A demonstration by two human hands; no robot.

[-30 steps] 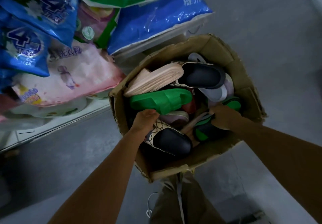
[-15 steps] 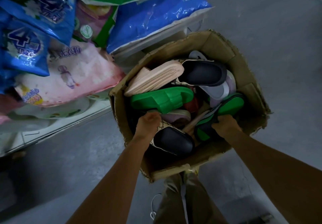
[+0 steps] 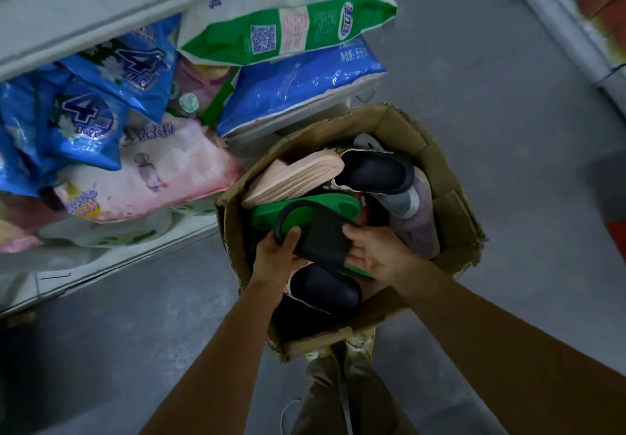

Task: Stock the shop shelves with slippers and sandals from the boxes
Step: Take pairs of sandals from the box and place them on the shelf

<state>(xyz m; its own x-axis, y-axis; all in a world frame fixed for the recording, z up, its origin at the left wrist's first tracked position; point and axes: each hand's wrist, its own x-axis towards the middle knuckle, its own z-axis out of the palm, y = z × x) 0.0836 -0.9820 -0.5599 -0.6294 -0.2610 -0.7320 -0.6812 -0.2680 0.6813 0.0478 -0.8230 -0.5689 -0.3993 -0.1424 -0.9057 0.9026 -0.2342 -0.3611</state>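
Where we are: we stand over a cardboard box [image 3: 450, 228] on the grey floor [image 3: 508, 102], just beside a low shelf [image 3: 111, 258].
What is done: we think very little. We see no slippers on any shelf here.
What is left: nearly all of it, we guess. The box looks full.
In the box: a pink slipper [image 3: 294, 180], a green slipper [image 3: 332, 206], a dark slipper with a patterned edge [image 3: 376, 172] near the top, another dark one [image 3: 325, 287] low down, and a pale grey and pink pair [image 3: 415, 211] on the right side.
The slipper we hold: a black and green slipper [image 3: 321, 235]. It is over the middle of the box, above the other shoes. It has a black strap and a green sole.
Our left hand [image 3: 279, 258]: it is curled shut on the toe end of that slipper. The thumb [image 3: 291, 236] lies on top of the black rim, and the other fingers are tucked under, so we cannot see them.
Our right hand [image 3: 376, 253]: it grips the other end. The fingers [image 3: 355, 231] press on the black strap, and the palm cups the green sole from the side.
The shelf beside us: it holds blue bags [image 3: 84, 119], a pink bag [image 3: 162, 170] and a green and white bag [image 3: 288, 28]. We see no room for shoes there.
Our guess for next: we have to carry this slipper to a shoe shelf that we cannot see here.
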